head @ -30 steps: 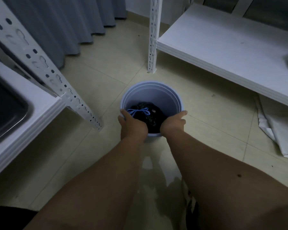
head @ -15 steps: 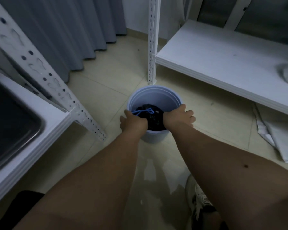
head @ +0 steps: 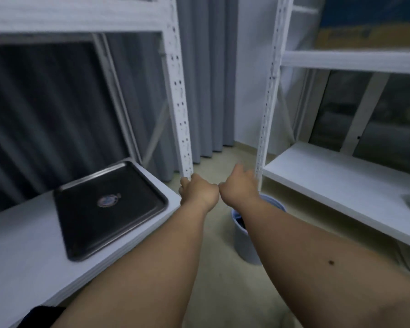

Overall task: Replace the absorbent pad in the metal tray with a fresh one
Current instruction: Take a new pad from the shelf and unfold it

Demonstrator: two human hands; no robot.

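two white shelving racks (head: 350,185) are standing left and right, with a grey curtain (head: 206,79) hanging far between them. the metal tray (head: 109,209) is lying bare on the left rack's low shelf, showing no pad, only a small round mark at its middle. a blue bucket (head: 249,247) is sitting on the floor, near the right forearm. the left hand (head: 198,194) is hanging with fingers curled under, holding nothing; the right hand (head: 238,185) is showing fingers loosely spread, though blurred. judging by the bare tray, the old pad is out; fetching a fresh pad, not in view, is coming next.
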